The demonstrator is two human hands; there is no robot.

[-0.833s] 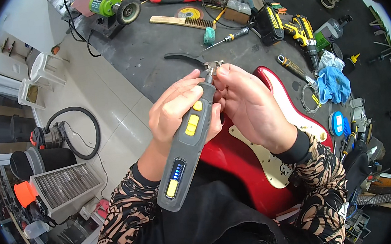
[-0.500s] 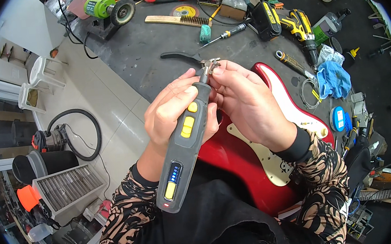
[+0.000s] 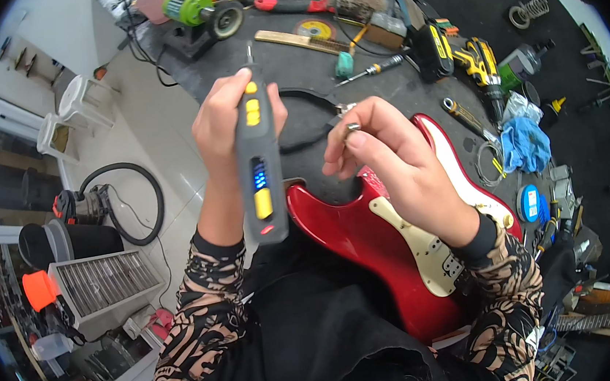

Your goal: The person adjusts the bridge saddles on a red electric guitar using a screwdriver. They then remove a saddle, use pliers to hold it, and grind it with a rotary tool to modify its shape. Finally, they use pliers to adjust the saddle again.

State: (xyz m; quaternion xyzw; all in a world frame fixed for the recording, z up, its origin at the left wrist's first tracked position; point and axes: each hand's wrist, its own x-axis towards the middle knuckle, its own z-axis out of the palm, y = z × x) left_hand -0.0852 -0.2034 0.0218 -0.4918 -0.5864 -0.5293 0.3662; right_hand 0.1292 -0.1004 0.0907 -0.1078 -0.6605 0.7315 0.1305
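Observation:
My left hand [image 3: 217, 129] is wrapped round a dark grey cordless rotary tool [image 3: 264, 158] with yellow buttons and lit blue lights. The tool stands nearly upright in the picture, its thin metal tip pointing away from me. Between thumb and forefinger, my right hand [image 3: 410, 177] pinches a small shiny metal piece [image 3: 351, 129], too small to name. Behind that hand lie pliers with black curved handles [image 3: 310, 93], their jaws partly hidden by the fingers. Below both hands rests a red electric guitar body [image 3: 345, 227] with a cream pickguard [image 3: 430, 270], partly covered by my right forearm.
Along the far side of the dark workbench [image 3: 234, 59] are a green bench grinder [image 3: 187, 8], a wire brush [image 3: 289, 39] and a screwdriver [image 3: 375, 68]. A yellow drill [image 3: 482, 63] and blue cloth [image 3: 525, 146] lie right. A vacuum hose [image 3: 155, 194] curls on the floor at left.
The rotary tool has moved left and away from the right hand, its tip now apart from the metal piece. My right hand has shifted slightly right and nearer, turning the piece.

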